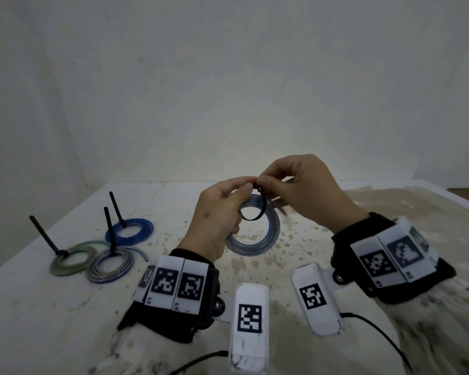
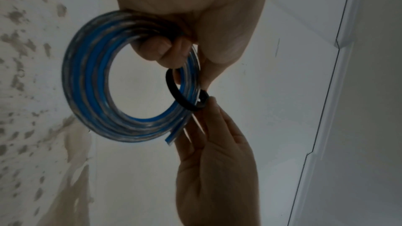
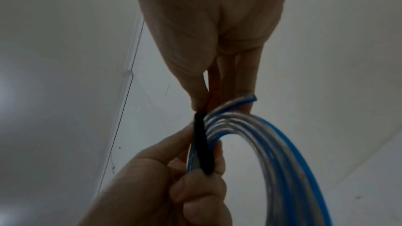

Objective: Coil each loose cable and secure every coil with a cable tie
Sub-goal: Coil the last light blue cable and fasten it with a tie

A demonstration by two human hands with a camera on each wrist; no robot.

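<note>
- Left hand (image 1: 217, 215) in the head view grips the blue-and-clear cable coil (image 1: 257, 234), held up over the stained table (image 1: 65, 307); my right hand (image 1: 303, 190) pinches the black cable tie (image 1: 253, 209) at the top of the coil, where tip and head meet. The tie forms a wide, slack loop round the bundle. To do this well I judge I should keep the coil steady and let only the right hand work.
- Well to the left, three tied coils lie on the table: a blue coil (image 1: 130, 230), a green coil (image 1: 71, 259) and a grey coil (image 1: 110, 266), each with its tie tail standing up. So this looks like the fourth coil, not yet secured.
- From the left wrist view, my left fingers (image 2: 156, 47) curl through the coil's centre and clamp the turns against the palm. The tie circles the strands just below them, and the right fingertips (image 2: 214, 104) touch its head. The cut cable end (image 2: 170, 139) hangs free near the tie; I should tuck it in before tightening, or it may spring out.
- From the right wrist view, the tie (image 3: 202, 143) crosses the flat stack of turns beside my left thumb (image 3: 174, 145). Whether the tip is already through the head I cannot tell. I would pull along the tie's line, with the turns lying side by side so that none crosses.
</note>
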